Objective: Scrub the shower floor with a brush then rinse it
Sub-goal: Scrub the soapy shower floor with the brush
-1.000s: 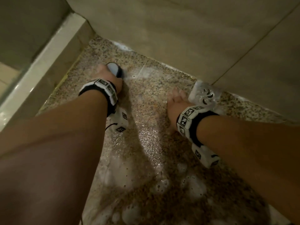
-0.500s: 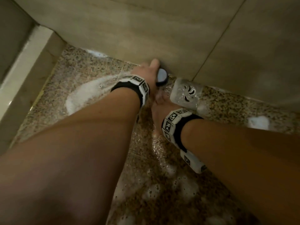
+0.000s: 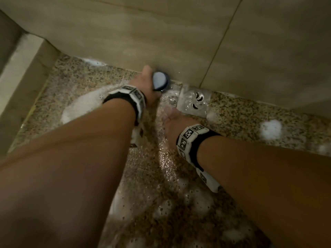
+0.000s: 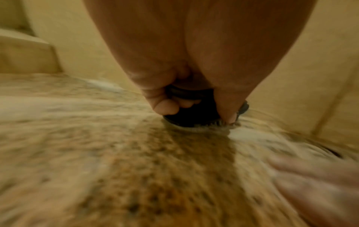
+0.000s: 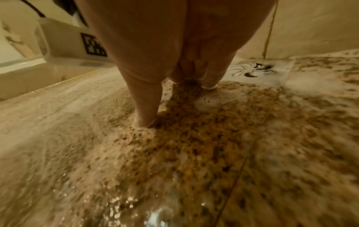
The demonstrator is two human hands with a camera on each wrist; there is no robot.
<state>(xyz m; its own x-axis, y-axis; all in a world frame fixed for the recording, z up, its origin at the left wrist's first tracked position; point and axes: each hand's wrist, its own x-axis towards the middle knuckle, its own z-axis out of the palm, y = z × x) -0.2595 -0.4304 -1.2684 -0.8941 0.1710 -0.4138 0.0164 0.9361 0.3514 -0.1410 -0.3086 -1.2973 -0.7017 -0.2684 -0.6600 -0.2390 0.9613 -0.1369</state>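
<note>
There were two hands, the left hand (image 3: 146, 85) and the right hand (image 3: 176, 122), and one round dark-blue brush (image 3: 160, 81). One square metal floor drain (image 3: 195, 101) sat in one speckled granite shower floor (image 3: 241, 120). Two marker-patterned wristbands showed.

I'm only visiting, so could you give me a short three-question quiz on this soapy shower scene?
1. True or false: the left hand holds the round dark-blue scrub brush near the beige tiled wall.
2. What does the right hand rest on: A) square metal drain cover, B) speckled granite floor, C) brush?
3. Fill in: white ____ lies on the floor.

Key: 1 true; 2 B; 3 foam.
</note>
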